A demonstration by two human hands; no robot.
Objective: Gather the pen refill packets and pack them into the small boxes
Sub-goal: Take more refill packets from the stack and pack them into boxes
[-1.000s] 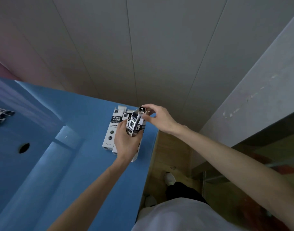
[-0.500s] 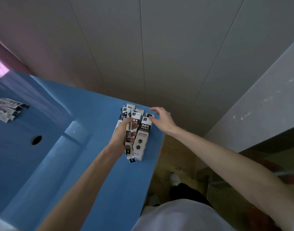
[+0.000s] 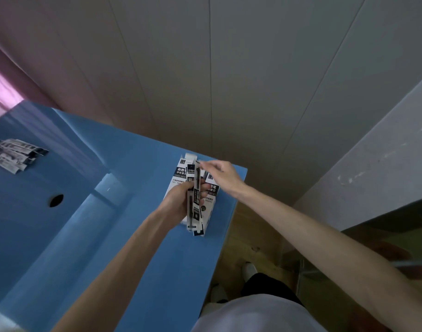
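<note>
My left hand [image 3: 177, 200] grips a bundle of narrow black-and-white pen refill packets [image 3: 195, 207], held lengthwise over the small boxes. My right hand [image 3: 223, 174] pinches the far top end of the bundle with thumb and fingertips. Small white-and-black boxes [image 3: 181, 170] lie flat side by side on the far right corner of the blue table [image 3: 138, 236], mostly hidden under my hands. A separate pile of refill packets [image 3: 12, 154] lies on the far left of the table.
A round cable hole [image 3: 56, 200] sits in the lower blue surface at left. The table's right edge drops to a wooden floor [image 3: 248, 236], where my shoes [image 3: 249, 269] show. A grey panelled wall [image 3: 205, 80] rises behind the table.
My left hand turned the packet bundle from a short upright clump to lying lengthwise. My right hand let go, hovered open beside the boxes, then returned to pinch the bundle's far end.
</note>
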